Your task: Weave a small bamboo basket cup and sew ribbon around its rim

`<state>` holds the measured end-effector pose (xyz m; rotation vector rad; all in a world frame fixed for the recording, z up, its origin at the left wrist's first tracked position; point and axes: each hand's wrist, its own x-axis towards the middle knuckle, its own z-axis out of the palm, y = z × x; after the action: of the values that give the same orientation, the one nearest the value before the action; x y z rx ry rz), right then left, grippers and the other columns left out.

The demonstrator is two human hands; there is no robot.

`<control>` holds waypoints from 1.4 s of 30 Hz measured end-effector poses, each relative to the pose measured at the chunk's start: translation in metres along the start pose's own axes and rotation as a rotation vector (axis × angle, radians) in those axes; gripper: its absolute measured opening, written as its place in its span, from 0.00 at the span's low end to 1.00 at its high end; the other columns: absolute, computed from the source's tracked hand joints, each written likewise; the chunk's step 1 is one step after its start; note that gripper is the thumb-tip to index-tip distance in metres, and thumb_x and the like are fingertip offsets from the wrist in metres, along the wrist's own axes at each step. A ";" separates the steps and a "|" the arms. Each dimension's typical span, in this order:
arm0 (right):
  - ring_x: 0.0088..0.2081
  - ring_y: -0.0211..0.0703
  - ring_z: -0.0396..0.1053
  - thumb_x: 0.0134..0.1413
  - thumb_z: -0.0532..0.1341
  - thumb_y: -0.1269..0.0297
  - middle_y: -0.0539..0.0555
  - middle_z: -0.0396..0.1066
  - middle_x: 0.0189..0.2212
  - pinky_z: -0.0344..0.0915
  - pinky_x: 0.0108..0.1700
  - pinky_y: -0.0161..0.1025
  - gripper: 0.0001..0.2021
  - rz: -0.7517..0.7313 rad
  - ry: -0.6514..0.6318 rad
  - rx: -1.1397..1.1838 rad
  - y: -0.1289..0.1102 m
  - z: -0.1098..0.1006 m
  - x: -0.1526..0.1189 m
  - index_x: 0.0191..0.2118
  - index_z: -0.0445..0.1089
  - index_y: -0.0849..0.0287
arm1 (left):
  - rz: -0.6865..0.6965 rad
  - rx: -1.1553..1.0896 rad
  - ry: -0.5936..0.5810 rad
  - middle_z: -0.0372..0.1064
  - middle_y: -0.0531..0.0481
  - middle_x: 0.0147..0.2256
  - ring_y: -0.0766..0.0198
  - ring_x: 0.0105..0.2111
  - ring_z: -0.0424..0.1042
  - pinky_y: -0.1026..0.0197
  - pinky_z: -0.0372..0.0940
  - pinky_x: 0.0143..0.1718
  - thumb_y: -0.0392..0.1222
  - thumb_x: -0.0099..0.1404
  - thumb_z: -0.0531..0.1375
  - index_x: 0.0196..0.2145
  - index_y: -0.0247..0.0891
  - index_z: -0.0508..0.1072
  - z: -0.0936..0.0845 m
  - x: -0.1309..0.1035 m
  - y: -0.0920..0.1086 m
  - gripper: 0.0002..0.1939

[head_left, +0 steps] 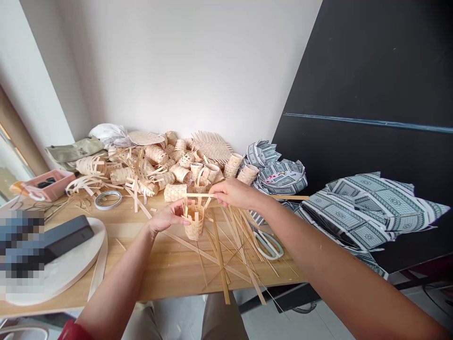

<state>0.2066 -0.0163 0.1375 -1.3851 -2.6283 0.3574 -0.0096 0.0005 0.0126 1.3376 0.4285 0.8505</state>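
A small woven basket (194, 227) with upright strip ends around its rim is held above the wooden table. My left hand (169, 218) is closed on its left side, thumb at the front. A pale flat strip (200, 195) runs level across the top of the basket. Its right part is pinched between the fingers of my right hand (230, 192), and a length of strip comes out beyond that wrist to the right. Loose strips (220, 257) lie crossed on the table below and right of the basket.
Many woven baskets (181, 174) are heaped at the back. Scissors (269, 244) lie to the right, a tape roll (108, 200) to the left. A pink tray (49, 185) and a round white board (76, 274) are far left. Folded patterned paper pieces (368, 208) stand right.
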 end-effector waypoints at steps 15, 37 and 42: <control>0.22 0.36 0.62 0.53 0.51 0.74 0.49 0.66 0.17 0.50 0.28 0.33 0.13 0.084 0.129 -0.054 0.001 0.026 -0.007 0.31 0.72 0.60 | 0.063 0.006 0.075 0.72 0.47 0.42 0.61 0.39 0.71 0.59 0.62 0.43 0.32 0.47 0.67 0.47 0.40 0.65 0.002 0.002 -0.007 0.29; 0.18 0.37 0.66 0.50 0.51 0.73 0.48 0.66 0.14 0.56 0.23 0.32 0.11 0.221 0.126 0.243 0.017 0.066 0.001 0.25 0.69 0.62 | 0.047 0.042 0.152 0.71 0.47 0.44 0.58 0.42 0.69 0.57 0.61 0.44 0.35 0.46 0.67 0.51 0.40 0.66 -0.004 0.009 -0.025 0.33; 0.18 0.35 0.66 0.51 0.51 0.73 0.48 0.67 0.15 0.57 0.22 0.31 0.11 0.219 0.113 0.292 0.024 0.071 0.002 0.24 0.68 0.61 | 0.065 0.041 0.149 0.68 0.48 0.47 0.59 0.44 0.68 0.58 0.61 0.45 0.34 0.46 0.68 0.50 0.43 0.66 -0.002 0.009 -0.023 0.32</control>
<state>0.2072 -0.0110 0.0629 -1.5407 -2.2316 0.6407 0.0009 0.0084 -0.0087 1.3366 0.5231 1.0042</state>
